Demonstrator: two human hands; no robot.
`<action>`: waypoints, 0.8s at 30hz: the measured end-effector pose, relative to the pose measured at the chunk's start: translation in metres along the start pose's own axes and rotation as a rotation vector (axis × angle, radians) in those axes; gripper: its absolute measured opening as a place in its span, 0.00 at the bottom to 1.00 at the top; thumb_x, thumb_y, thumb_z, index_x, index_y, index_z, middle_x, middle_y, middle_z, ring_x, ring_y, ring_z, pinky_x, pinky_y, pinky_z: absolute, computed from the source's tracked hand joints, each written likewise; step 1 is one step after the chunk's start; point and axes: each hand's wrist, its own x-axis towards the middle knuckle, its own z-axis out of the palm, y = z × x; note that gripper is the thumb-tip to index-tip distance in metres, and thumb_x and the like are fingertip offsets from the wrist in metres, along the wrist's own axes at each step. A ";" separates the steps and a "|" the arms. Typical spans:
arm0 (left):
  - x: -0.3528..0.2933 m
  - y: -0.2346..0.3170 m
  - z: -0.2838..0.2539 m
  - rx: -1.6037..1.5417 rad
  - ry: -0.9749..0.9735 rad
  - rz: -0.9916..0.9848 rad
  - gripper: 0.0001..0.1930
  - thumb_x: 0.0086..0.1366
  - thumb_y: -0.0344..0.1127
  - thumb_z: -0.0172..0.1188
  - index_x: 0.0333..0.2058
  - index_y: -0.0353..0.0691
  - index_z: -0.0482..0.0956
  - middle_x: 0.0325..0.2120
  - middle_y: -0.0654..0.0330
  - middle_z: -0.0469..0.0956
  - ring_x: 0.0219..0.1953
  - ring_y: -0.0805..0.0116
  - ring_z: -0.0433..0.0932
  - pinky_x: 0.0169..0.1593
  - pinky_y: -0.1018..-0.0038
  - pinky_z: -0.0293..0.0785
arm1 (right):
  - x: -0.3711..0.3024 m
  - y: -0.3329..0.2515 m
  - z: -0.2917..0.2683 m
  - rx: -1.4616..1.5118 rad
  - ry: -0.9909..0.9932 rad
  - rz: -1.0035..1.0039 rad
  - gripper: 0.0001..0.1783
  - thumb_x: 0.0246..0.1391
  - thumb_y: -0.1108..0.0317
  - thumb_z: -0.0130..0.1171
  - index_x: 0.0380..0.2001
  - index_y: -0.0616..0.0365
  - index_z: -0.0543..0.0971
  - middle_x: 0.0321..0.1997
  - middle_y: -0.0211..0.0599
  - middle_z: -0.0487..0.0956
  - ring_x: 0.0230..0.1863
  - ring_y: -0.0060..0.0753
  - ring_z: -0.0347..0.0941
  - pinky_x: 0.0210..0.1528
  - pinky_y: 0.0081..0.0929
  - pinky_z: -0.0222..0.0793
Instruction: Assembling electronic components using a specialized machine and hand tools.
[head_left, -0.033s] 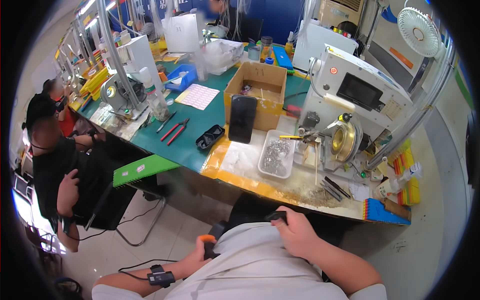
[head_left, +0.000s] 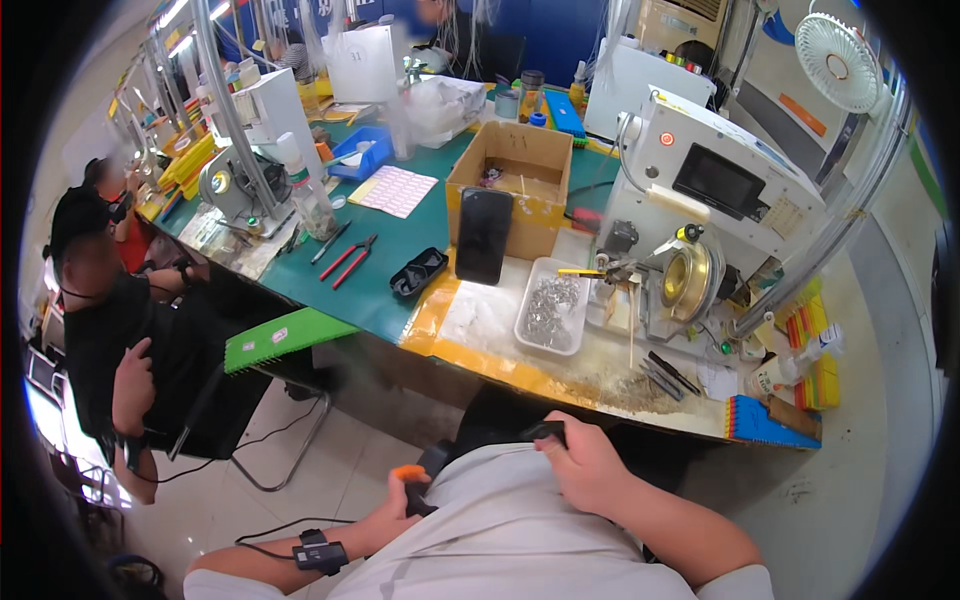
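Note:
My left hand (head_left: 393, 505) is at the left side of my waist, with a strapped black device (head_left: 320, 553) on its wrist. Its fingers curl round a dark thing (head_left: 418, 498) that I cannot make out, and an orange covering (head_left: 410, 473) shows at a fingertip. At the front of my light shirt, my right hand (head_left: 588, 468) is closed on a small black object (head_left: 545, 431) of unclear kind. Both hands are below the bench edge, away from the tools. A black phone (head_left: 484, 236) leans upright against a cardboard box (head_left: 515, 225) on the bench.
A white tray of small metal pieces (head_left: 552, 308) sits before a white machine (head_left: 720, 170). Red-handled pliers (head_left: 353, 262) and a black case (head_left: 418, 274) lie to its left. A green board (head_left: 290, 335) juts from the bench edge. A seated co-worker (head_left: 120, 320) is at left.

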 end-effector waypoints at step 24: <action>0.009 0.073 0.014 -0.546 0.051 -0.389 0.31 0.61 0.27 0.53 0.64 0.34 0.62 0.56 0.50 0.75 0.58 0.63 0.73 0.65 0.65 0.68 | 0.025 0.010 0.091 -0.308 -0.514 -0.043 0.18 0.74 0.56 0.50 0.47 0.62 0.79 0.46 0.57 0.84 0.51 0.63 0.79 0.54 0.53 0.74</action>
